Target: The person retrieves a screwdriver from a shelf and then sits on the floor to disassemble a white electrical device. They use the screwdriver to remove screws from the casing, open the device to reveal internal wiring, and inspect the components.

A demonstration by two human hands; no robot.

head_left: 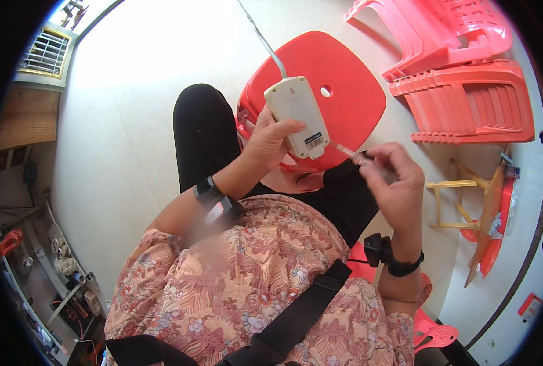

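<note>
My left hand (271,137) grips a cream plastic power-strip-like housing (299,110), turned with its screw-holed back upward. A grey cable (262,43) runs from its upper end. The housing is held over a red plastic stool (351,85). In my right hand (396,183) is a tool with a translucent handle (370,162), apparently a screwdriver, its shaft reaching toward the lower right edge of the housing; whether the tip touches is unclear. My fingers are curled round the handle.
Pink and red plastic chairs and stools (460,100) lie at upper right. A wooden folding stool (479,226) leans at the right beside red items. Shelving with tools and cords (64,268) stands at left, below a wooden cabinet (33,122). My legs (201,128) flank the red stool.
</note>
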